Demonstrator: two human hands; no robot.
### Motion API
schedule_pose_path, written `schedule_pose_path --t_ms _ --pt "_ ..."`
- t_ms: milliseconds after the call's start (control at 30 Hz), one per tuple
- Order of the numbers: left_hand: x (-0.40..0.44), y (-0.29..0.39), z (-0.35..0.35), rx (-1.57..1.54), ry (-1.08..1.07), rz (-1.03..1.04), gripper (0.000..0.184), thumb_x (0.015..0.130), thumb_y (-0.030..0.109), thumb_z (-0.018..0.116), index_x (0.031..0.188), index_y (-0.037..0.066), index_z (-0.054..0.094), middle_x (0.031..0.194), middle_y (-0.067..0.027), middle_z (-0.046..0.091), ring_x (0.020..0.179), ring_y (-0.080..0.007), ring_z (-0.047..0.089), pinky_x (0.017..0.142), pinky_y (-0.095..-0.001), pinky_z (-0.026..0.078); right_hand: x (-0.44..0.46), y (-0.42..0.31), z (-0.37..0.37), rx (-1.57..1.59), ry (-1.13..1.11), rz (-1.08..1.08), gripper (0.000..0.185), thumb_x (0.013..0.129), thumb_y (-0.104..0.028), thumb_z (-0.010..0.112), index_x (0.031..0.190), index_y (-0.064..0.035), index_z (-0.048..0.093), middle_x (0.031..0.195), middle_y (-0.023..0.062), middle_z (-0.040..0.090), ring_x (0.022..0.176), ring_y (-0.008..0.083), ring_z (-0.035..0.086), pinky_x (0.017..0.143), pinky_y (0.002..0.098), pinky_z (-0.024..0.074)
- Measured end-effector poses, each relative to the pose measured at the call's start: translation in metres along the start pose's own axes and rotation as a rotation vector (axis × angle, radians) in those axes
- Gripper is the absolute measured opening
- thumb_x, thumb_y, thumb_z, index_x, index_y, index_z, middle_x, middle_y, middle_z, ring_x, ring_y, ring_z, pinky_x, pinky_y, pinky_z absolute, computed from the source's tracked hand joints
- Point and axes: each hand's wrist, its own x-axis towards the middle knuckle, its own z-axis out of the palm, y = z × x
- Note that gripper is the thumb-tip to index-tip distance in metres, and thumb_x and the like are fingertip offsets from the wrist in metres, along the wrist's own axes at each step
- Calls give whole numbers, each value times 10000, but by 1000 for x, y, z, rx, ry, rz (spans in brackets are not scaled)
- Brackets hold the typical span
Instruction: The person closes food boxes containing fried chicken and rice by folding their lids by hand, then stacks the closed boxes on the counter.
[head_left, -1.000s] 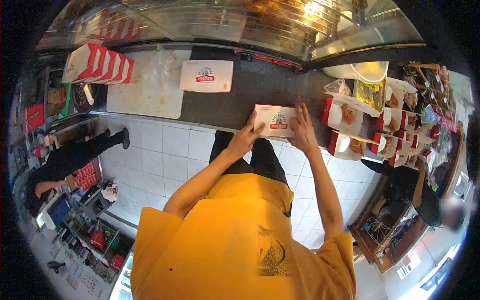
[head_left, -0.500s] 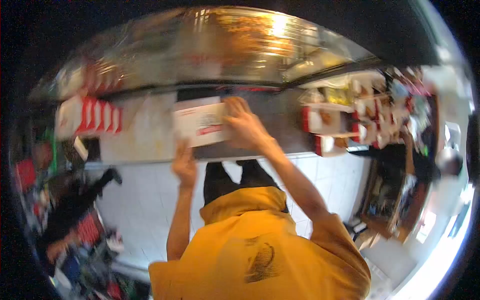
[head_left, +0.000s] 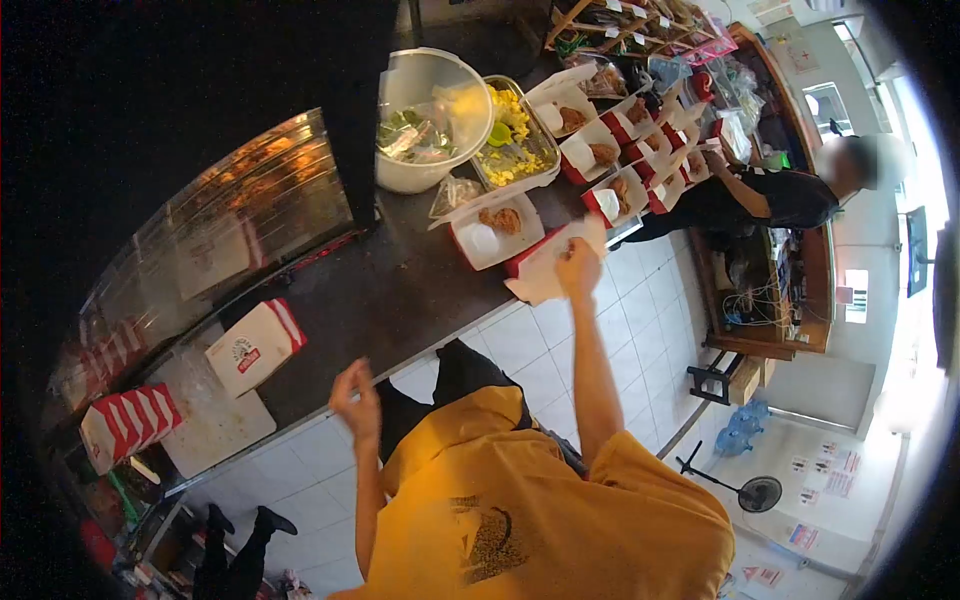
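Observation:
My right hand (head_left: 578, 268) is closed on the lid of a red and white box (head_left: 545, 272) at the counter's front edge. Beside that box stands an open box (head_left: 495, 230) with a piece of fried chicken and a white packet in it. Over the front edge of the dark counter (head_left: 400, 285) is my left hand (head_left: 357, 402), its fingers curled and slightly blurred; I cannot make out anything in them. Closed printed boxes (head_left: 255, 348) rest on the white board (head_left: 225, 432) at the left.
Upright folded boxes (head_left: 130, 422) stand at the far left. A white tub (head_left: 430, 120) and a tray of yellow food (head_left: 515, 140) are at the back. More open boxes with chicken (head_left: 600, 155) line the right. A co-worker in black (head_left: 790, 195) stands beyond them.
The view has swung to the right. The box I held between my hands is let go at the left with the other closed box. My right hand has moved right to an open box's lid.

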Motion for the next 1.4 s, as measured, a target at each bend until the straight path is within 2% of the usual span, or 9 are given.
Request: schedule_pose_path --t_ms 167,267,433,667,733,867,1000,1133,1400 --pt "-21 45 238 -269 -391 3 587 869 185 777 1366 -36 558 1163 -215 681 1062 -292 684 880 -362 563 56 57 -36 249 -20 -368 384 823 -205 757 1144 -14 671 1151 188 694 1084 350 647 936 404 509" --pt "-21 79 319 -167 -352 -47 527 876 203 746 1316 -37 584 1114 -226 670 1046 -340 670 857 -400 559 51 91 -18 984 29 29 447 938 -223 674 1315 8 609 1186 188 686 1119 287 635 1007 372 466" --pt "-8 55 351 6 -276 96 309 849 67 643 1154 17 651 915 -234 624 864 -411 632 739 -490 511 44 149 32 845 -438 231 479 996 -284 625 1362 23 586 1238 156 678 1055 188 651 836 348 553" --pt "-21 13 226 19 -151 119 228 892 48 611 1109 1 665 910 -231 625 855 -385 643 740 -444 515 -32 76 45 948 -889 150 390 925 -168 714 1259 21 648 1081 90 727 986 180 694 819 358 587" --pt "-28 -5 186 140 -92 -8 183 900 55 617 1066 -6 665 872 -211 618 823 -361 633 716 -429 504 -55 62 85 678 -729 -344 437 823 -145 792 1199 27 648 1018 126 734 949 206 711 818 353 582" --pt "-14 -22 143 122 -7 -65 140 919 112 653 952 -25 653 816 -198 593 725 -333 601 670 -431 477 -74 -24 64 420 -757 -485 543 742 -166 846 1200 23 625 979 190 718 885 304 710 801 403 565" --pt "-4 -37 125 -184 10 -434 395 902 127 713 1258 -25 633 961 -206 684 833 -282 667 747 -382 537 -59 -41 52 589 -755 -326 452 738 -172 831 1130 -18 666 955 187 715 961 388 676 858 476 538" --pt "25 35 93 237 497 95 470 875 96 728 1320 -3 611 1089 -220 690 933 -285 703 837 -396 561 -33 -82 -9 447 -229 -540 380 778 -85 742 1147 -39 667 952 166 697 1017 387 631 862 466 529" --pt "9 2 80 338 34 219 174 845 -26 663 1018 -8 657 912 -174 687 827 -331 692 741 -418 553 -49 -35 25 519 -301 -947 281 752 51 632 1017 -39 658 950 170 688 869 366 651 773 456 540"
